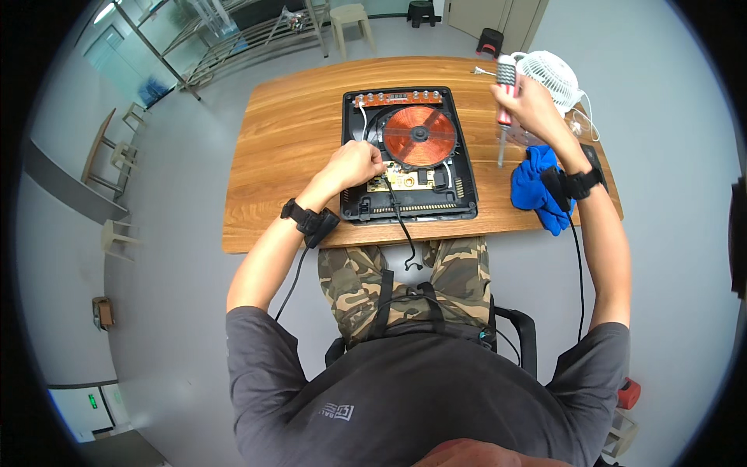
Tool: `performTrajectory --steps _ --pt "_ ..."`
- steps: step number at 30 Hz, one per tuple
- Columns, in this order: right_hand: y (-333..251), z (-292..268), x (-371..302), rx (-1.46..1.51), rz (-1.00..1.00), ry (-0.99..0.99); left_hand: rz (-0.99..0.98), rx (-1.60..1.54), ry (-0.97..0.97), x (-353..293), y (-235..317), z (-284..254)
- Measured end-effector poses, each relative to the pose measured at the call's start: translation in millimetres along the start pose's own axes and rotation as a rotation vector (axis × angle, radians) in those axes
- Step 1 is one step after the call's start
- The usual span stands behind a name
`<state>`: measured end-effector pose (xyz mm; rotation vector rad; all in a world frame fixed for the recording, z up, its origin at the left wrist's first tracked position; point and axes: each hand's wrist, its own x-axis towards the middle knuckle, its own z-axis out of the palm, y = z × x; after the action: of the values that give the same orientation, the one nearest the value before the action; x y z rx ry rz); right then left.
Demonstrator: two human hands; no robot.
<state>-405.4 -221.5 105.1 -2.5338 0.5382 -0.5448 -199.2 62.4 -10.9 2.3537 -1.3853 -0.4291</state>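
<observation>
On the wooden table lies an opened induction cooker (468, 204), its black shell showing a round copper coil (420, 124), an orange control board (399, 98) along the far edge and a pale circuit board (406, 181) at the near side. My left hand (356, 163) rests over the left end of the circuit board, fingers closed; what they pinch is hidden. Beside them a black cord (398, 208) runs down over the table edge. My right hand (537, 105) holds a screwdriver (506, 75) with a grey and red handle, shaft pointing down, to the right of the cooker.
A blue cloth (537, 191) lies under my right forearm. Behind my right hand stands a white fan (551, 71) with its cord, and a white plug (480, 71) sits near the far edge. Stools (352, 23) and a metal rack (257, 35) stand beyond the table (272, 148).
</observation>
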Motion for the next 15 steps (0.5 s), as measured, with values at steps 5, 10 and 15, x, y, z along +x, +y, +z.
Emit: performTrajectory --steps 5,10,15 --pt "-45 33 18 0.072 -0.157 0.017 0.077 -0.048 0.049 -5 -9 4" --pt "-77 72 18 0.148 -0.267 -0.018 0.045 -0.05 0.127 -12 1 -13" --pt "-89 107 12 0.277 -0.381 -0.062 0.104 -0.226 0.118 -23 13 -40"
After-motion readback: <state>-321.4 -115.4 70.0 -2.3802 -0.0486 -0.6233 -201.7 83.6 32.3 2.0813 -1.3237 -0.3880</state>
